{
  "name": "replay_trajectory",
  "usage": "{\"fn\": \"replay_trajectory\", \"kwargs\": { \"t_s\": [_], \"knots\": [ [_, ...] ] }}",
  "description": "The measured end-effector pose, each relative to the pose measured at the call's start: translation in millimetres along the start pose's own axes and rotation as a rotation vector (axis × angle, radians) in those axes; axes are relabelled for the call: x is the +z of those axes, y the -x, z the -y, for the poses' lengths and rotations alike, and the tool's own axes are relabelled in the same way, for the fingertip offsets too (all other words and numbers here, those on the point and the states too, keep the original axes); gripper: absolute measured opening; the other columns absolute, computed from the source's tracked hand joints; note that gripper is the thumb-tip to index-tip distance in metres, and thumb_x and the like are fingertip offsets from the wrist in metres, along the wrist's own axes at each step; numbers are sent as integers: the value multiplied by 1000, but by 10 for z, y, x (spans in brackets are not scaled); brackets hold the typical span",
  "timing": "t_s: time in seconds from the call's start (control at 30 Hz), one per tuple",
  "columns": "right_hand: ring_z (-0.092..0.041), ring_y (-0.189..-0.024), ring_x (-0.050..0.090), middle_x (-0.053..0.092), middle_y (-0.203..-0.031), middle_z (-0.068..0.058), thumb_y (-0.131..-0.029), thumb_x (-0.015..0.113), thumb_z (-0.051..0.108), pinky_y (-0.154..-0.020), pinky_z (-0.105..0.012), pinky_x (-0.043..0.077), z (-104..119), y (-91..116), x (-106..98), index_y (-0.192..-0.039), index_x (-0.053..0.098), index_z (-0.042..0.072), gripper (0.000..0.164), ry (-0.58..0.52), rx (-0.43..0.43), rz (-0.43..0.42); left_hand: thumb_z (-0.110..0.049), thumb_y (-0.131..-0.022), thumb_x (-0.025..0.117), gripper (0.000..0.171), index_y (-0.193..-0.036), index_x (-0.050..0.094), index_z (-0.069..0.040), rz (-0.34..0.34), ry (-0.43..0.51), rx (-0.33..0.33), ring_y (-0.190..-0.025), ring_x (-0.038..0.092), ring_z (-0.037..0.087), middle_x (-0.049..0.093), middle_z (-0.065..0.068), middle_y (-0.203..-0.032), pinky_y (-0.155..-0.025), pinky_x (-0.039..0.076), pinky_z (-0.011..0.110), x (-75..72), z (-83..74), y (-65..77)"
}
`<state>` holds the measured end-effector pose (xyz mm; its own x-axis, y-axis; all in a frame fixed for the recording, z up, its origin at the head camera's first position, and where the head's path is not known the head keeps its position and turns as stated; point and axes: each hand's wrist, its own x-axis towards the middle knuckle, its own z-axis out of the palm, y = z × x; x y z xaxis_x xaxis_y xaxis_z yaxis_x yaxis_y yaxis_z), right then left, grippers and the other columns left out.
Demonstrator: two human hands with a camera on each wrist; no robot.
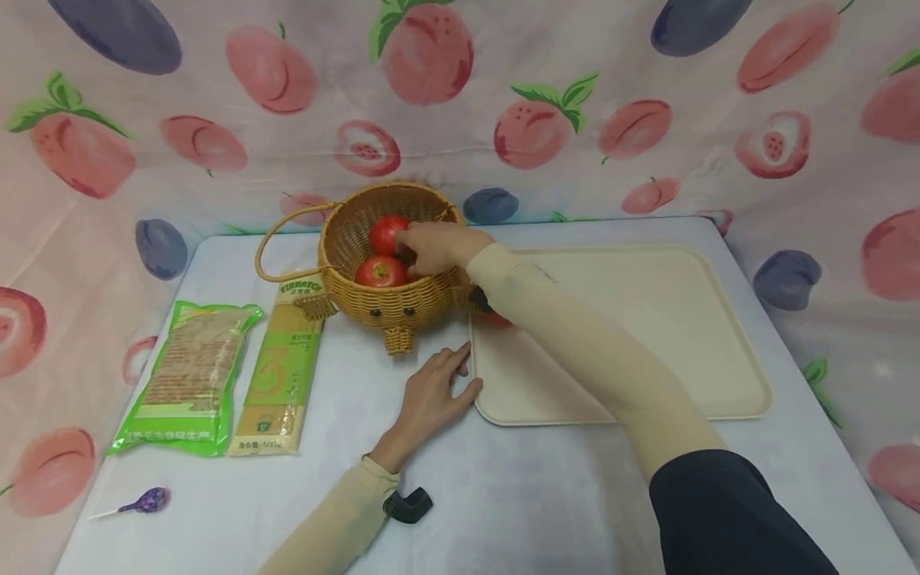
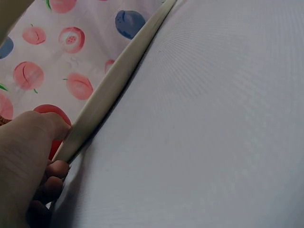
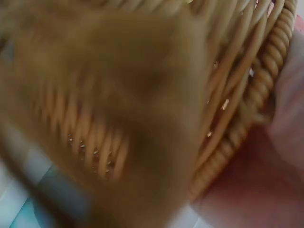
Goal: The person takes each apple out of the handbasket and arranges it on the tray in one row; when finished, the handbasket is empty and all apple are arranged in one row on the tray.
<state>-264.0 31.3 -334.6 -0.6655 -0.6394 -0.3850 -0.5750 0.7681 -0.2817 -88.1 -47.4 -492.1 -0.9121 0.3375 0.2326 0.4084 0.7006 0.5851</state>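
Observation:
My right hand reaches over the rim of a yellow-brown wicker basket, its fingertips close to two red round fruits. Those fingertips are partly hidden, so their hold is unclear. In the right wrist view the basket's weave fills most of the picture, blurred, with part of the hand by the rim. My left hand touches the left edge of a cream tray; the left wrist view shows the thumb at the tray's rim. Another red fruit shows on the tray, mostly hidden by the right forearm.
At the left lie a green-edged clear food packet and a green-and-yellow noodle packet. A purple lollipop lies near the table's front left. Fruit-print cloth hangs behind the white table.

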Motion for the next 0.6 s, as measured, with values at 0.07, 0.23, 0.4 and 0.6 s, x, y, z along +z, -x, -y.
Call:
{"fn": "replay_trajectory", "kwargs": {
  "t_s": [0.07, 0.23, 0.4, 0.6],
  "knots": [
    [-20, -125, 47, 49, -135, -2, -90, 62, 34, -104, -40, 37, 42, -43, -7, -133, 47, 19, 49, 38, 50, 36, -37, -87, 63, 53, -131, 56, -9, -3, 0, 4, -70, 43, 3, 55, -8, -86, -55, 32, 16, -10, 11, 10],
    [-21, -135, 38, 41, -146, -3, -91, 60, 29, -109, -42, 31, 98, -155, -21, -143, 37, 19, 58, 16, 99, 170, -36, -85, 64, 52, -130, 57, -10, -18, -13, -14, -70, 42, 3, 54, -9, -85, -54, 32, 17, -19, 31, 28],
    [-19, -136, 35, 36, -150, -1, -91, 57, 28, -109, -43, 31, 58, -207, -9, -147, 31, 23, 61, -29, 194, 268, -38, -86, 62, 52, -130, 57, -11, 4, -21, -12, -71, 43, 2, 53, -9, -84, -55, 32, 16, 13, 17, 13],
    [-25, -130, 41, 42, -146, -3, -91, 57, 32, -107, -45, 33, 43, -203, 20, -139, 44, 21, 51, -13, 269, 251, -37, -86, 62, 51, -130, 57, -11, -2, -17, -6, -70, 43, 3, 53, -8, -82, -55, 32, 17, 9, 10, -2]
  ]
}}
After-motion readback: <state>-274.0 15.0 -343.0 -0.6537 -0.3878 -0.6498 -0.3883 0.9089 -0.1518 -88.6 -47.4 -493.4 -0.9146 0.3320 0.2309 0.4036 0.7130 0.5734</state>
